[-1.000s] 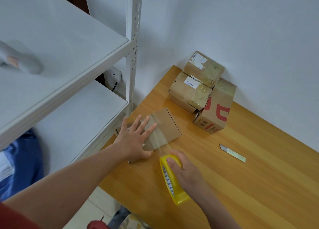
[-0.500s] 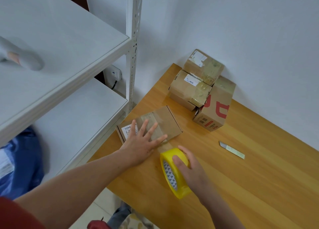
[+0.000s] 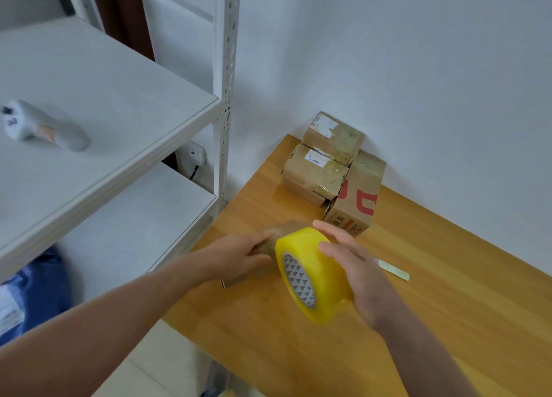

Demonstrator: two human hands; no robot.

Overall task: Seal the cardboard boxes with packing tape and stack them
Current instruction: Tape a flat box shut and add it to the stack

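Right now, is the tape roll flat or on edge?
On edge: the tape roll shows its patterned core sideways, right hand gripping its rim.

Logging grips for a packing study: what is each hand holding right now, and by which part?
Right hand grips the yellow tape roll around its outer band. Left hand holds the small cardboard box by its near end; blur hides detail.

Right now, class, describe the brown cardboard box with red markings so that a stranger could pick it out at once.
Follow the orange-brown wooden table to its far corner against the white wall, where three brown cardboard boxes huddle. The wanted box is the rightmost. Only it bears bold red print; the near neighbour and far neighbour carry small white labels.
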